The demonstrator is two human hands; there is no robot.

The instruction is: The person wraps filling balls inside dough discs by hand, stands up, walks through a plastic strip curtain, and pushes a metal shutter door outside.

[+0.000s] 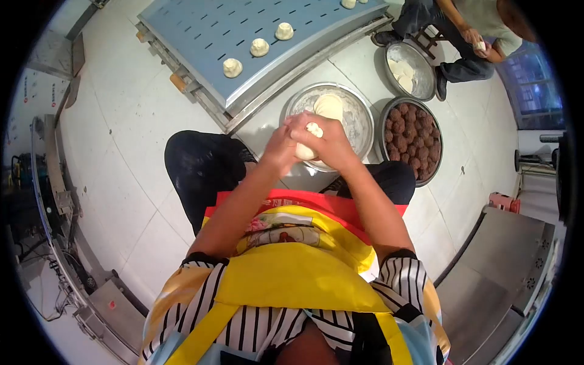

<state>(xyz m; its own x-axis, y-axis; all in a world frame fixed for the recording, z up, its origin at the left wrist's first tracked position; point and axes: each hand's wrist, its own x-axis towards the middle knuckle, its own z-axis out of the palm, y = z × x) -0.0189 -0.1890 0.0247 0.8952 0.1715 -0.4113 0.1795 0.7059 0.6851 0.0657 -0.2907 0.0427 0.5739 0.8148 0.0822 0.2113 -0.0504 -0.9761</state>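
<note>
A white dough bun is cupped between my two hands, with its pinched top showing among the fingers. My left hand wraps round one side of it, and my right hand closes over the other side and the top. Beneath and just beyond them is a floured metal bowl, where overlapping flat dough rounds lie. To the right, a round metal basin is full of brown filling balls.
Several shaped buns stand on a blue slotted tray at the upper left. At the upper right, a seated person holds a small piece of dough near another bowl of dough rounds. Steel equipment stands on the right.
</note>
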